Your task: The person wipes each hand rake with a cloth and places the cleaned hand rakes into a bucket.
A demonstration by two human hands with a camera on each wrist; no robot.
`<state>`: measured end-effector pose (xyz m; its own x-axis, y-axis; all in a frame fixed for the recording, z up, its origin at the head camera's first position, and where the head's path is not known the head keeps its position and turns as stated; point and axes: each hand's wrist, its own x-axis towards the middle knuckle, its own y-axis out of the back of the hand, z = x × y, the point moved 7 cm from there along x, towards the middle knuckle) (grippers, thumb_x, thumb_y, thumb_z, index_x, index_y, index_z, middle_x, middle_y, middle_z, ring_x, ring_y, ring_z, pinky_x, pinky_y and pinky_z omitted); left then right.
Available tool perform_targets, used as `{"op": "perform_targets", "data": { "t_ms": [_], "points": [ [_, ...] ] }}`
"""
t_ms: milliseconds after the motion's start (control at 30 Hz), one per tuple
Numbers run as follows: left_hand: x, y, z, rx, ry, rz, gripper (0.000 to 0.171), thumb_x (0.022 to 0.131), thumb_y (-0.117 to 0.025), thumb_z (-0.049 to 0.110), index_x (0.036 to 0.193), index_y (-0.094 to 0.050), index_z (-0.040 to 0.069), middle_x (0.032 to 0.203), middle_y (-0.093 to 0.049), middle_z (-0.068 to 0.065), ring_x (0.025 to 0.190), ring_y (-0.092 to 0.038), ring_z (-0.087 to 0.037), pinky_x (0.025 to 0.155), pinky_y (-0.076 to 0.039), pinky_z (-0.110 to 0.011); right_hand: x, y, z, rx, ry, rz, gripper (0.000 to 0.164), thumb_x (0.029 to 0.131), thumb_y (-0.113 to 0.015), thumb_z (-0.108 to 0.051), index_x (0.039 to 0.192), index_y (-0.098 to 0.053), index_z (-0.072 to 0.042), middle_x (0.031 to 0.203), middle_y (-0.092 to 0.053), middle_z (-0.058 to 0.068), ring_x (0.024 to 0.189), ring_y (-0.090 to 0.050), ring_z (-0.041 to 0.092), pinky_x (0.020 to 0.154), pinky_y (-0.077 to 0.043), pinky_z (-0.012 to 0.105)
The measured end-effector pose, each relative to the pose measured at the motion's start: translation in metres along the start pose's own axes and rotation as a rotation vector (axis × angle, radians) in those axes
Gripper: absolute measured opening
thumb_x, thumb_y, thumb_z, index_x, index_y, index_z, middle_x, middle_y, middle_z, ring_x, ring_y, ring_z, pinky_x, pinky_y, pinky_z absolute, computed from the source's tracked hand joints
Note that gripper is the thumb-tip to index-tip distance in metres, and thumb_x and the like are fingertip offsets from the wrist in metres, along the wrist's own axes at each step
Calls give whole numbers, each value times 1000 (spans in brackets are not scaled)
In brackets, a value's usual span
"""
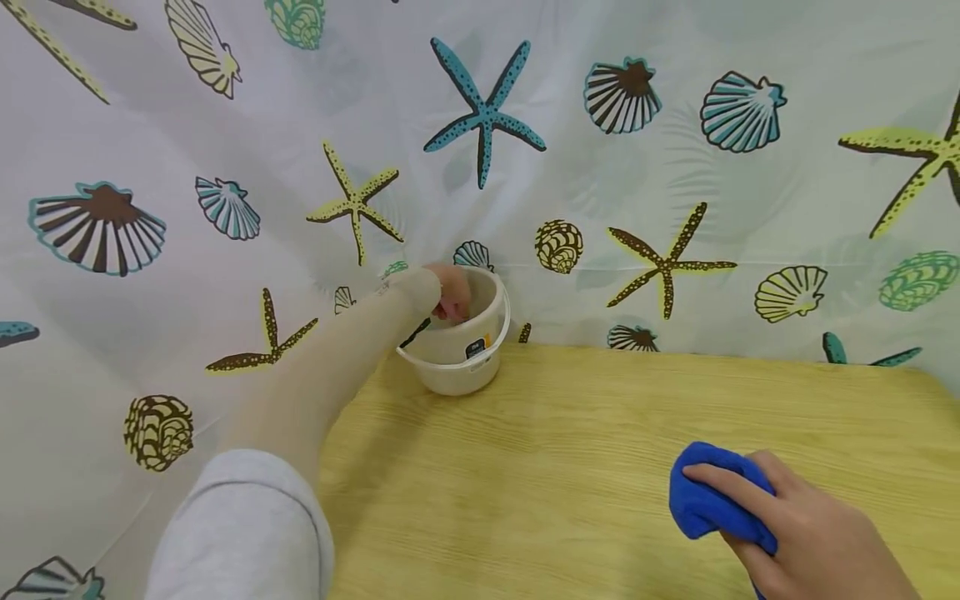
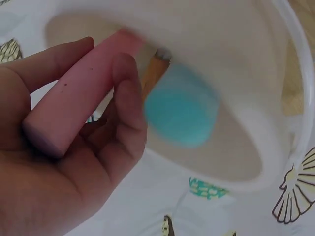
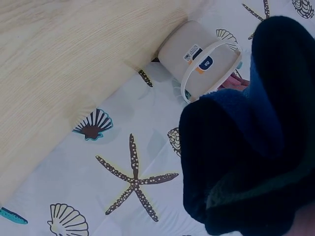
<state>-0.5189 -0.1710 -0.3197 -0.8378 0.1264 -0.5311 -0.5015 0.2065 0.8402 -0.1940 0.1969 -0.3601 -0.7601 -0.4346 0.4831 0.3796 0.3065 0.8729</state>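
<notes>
My left hand [image 1: 453, 292] reaches into the mouth of a cream plastic bucket [image 1: 453, 380] with a white bail handle, at the back left of the table. In the left wrist view its fingers curl round a thick pink cylinder [image 2: 81, 101], whose far end runs out of sight and whose exact kind I cannot tell. Inside the bucket, a blurred turquoise rounded thing [image 2: 182, 115] lies by a brown stick [image 2: 156, 70] with a greyish end. My right hand [image 1: 813, 529] grips a bunched blue cloth [image 1: 697, 504] over the table's right side.
A light wood-patterned tabletop [image 1: 570, 467] spreads in front of me. White sheeting [image 1: 525, 217] printed with starfish and shells rises behind it and along the left. The bucket stands in that corner, close to the sheeting.
</notes>
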Motion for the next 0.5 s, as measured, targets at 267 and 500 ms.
{"op": "perform_targets", "data": {
  "t_ms": [267, 500],
  "points": [
    [9, -10, -5, -113, 81, 126, 27, 84, -52, 8, 58, -54, 15, 57, -48, 0, 49, -41, -14, 46, -33, -27, 7, 11, -6, 1, -21, 11, 63, 68, -84, -16, 125, -67, -36, 101, -61, -2, 76, -58, 8, 49, -40, 23],
    [-47, -2, 13, -272, 25, 287, 29, 94, -47, 25, 77, -64, 10, 66, -56, 1, 59, -54, -16, 59, -42, -28, 12, 10, 2, 52, -57, -40, 57, 75, -83, -20, 128, -67, -33, 110, -65, 4, 81, -64, 15, 52, -46, 28]
  ]
}}
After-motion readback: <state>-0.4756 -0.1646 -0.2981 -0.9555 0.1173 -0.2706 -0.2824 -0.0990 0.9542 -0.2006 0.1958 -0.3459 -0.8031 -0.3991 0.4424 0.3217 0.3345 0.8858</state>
